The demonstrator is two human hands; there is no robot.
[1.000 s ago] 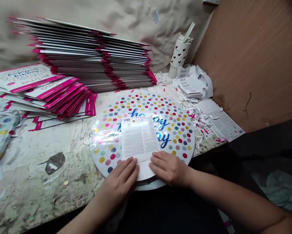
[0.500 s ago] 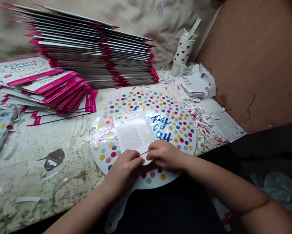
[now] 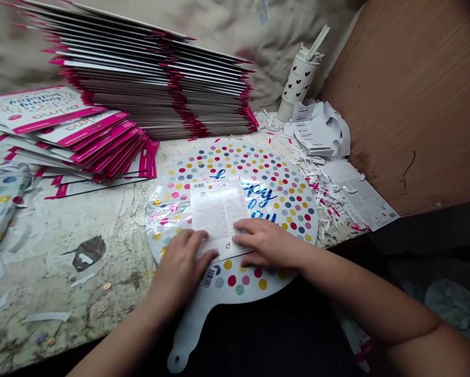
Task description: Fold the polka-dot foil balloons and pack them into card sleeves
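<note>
A round foil balloon (image 3: 286, 209) with coloured polka dots and blue lettering lies flat on the table, its tail (image 3: 191, 327) reaching past the front edge. A printed white instruction sheet (image 3: 218, 212) with a barcode rests on its middle, hiding part of the lettering. My left hand (image 3: 180, 267) lies on the sheet's lower left corner, fingers slightly apart and holding nothing. My right hand (image 3: 268, 243) presses flat on the sheet's lower right edge and the foil beside it.
A tall stack of white cards with pink edges (image 3: 152, 89) stands behind the balloon, and a fanned pile of printed pink-trimmed cards (image 3: 62, 125) lies left. Another foil balloon (image 3: 3, 209) sits at the left edge. White paper scraps (image 3: 321, 193) and a heart-patterned cup (image 3: 300, 86) stand right, against a brown board (image 3: 400, 104).
My hands have gone from pinching the sheet's lower edge to lying flat on it. The sheet now sits squarer, and the balloon's tail has come into view below.
</note>
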